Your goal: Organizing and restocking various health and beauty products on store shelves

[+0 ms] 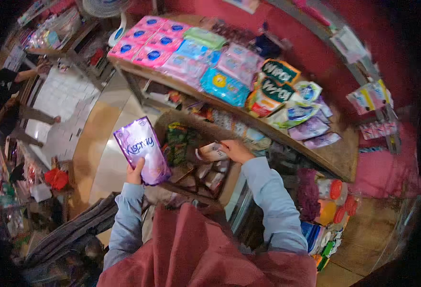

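Note:
My left hand (135,173) grips a purple and white pouch (143,152) by its lower edge, thumb across the front. The pouch is held upright and bears large dark writing. In my right hand (237,150) is the edge of a small white and brown packet (212,152), pinched above an open cardboard box (232,179). Inside the box lie dark green patterned packs (176,141) and several pale packets (215,175). Blur hides the finer details of the box's contents.
Beyond the box a wooden table (285,138) bears pink packs (153,41), blue wipes packs (226,86), orange and green pouches (276,86) and purple pouches (312,131). Red-lidded jars (336,190) are at the right. A person (7,97) is at the far left.

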`<state>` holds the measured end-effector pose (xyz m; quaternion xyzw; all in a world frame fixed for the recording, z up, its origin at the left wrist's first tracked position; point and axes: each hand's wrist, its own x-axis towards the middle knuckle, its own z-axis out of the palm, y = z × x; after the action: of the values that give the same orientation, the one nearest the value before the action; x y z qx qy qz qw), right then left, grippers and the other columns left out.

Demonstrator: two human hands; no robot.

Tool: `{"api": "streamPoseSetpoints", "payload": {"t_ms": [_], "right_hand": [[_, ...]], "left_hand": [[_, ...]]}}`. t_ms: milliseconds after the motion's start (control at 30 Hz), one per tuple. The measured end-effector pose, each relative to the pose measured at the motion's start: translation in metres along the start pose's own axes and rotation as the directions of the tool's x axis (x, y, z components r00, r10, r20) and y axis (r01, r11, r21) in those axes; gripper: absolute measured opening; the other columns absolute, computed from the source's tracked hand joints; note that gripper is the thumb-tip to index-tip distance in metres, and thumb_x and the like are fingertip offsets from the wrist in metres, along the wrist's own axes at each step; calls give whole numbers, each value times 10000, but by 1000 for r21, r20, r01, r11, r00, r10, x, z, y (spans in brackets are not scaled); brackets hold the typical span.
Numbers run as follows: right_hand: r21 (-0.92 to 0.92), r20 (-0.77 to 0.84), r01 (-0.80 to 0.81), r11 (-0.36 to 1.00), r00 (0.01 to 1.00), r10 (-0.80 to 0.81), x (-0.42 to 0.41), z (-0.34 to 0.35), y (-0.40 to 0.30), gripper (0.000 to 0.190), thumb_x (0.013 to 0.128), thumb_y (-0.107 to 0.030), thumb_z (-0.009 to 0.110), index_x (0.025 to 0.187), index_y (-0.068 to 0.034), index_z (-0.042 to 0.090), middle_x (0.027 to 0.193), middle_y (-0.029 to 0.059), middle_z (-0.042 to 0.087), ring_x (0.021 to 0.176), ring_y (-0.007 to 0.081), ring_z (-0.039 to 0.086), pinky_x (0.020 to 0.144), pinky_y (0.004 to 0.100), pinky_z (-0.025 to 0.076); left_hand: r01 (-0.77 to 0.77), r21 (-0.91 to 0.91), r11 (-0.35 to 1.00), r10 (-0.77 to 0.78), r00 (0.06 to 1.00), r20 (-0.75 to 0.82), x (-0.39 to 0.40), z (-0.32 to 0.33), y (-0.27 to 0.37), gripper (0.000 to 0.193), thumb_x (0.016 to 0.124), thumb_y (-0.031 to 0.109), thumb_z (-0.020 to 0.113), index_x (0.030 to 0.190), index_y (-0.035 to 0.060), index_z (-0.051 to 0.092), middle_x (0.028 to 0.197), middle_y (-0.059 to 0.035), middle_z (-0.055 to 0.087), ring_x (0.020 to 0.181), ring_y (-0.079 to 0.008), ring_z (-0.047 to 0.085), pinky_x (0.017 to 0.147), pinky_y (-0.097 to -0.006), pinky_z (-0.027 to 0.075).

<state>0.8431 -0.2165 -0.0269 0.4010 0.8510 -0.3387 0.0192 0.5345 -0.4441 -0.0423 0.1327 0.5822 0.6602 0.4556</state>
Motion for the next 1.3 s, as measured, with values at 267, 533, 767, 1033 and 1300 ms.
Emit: {"api": "streamPoseSetpoints", "payload": {"t_ms": [267, 533, 767, 1033, 1300], "right_hand": [[341, -187, 31, 940, 982, 35, -167, -193, -24, 284, 837, -254, 577, 928, 15, 591, 697, 61, 585, 664, 89, 478, 600, 294, 417], [-378, -365, -351, 857, 907, 211, -343, -327, 48, 141, 755, -211, 580, 794, -83, 620, 748, 162, 601, 702, 343, 573, 616, 423, 435], [-409, -509, -471, 782, 829, 232, -368, -373, 181, 118, 717, -162, 584, 802, -94, 629, 766, 141, 612, 722, 338, 570, 630, 419, 427], [-365, -408, -359, 859, 891, 198, -301, -337, 309, 136, 724, -167, 558, 811, -118, 651, 792, 139, 628, 763, 337, 590, 661, 443, 447], [-265, -244, -345, 900, 927, 284, -279, -327, 318, 275, 718, -212, 609, 971, -106, 619, 924, 146, 617, 878, 335, 574, 752, 410, 451]], "left_hand": [[-105, 111, 988, 66, 949, 309, -14, 104, 3, 436, 797, 270, 639, 1108, -14, 527, 1037, -62, 571, 913, -156, 535, 832, -282, 405], [-111, 210, 971, 6, 894, 447, -70, 221, 0, 388, 791, 197, 642, 1102, -4, 526, 1020, -63, 582, 895, -150, 542, 798, -281, 422], [-103, 145, 984, 23, 883, 468, -98, 293, -32, 230, 806, 131, 624, 998, 9, 594, 942, -31, 613, 823, -123, 561, 762, -268, 430], [-144, 260, 955, 8, 888, 461, -146, 374, -19, 243, 796, 125, 632, 1007, 12, 588, 927, -26, 614, 804, -116, 561, 750, -265, 437], [-90, 261, 961, -44, 883, 468, -160, 422, -30, 239, 798, 124, 629, 1002, 5, 589, 923, -34, 616, 810, -119, 561, 754, -270, 440]]}}
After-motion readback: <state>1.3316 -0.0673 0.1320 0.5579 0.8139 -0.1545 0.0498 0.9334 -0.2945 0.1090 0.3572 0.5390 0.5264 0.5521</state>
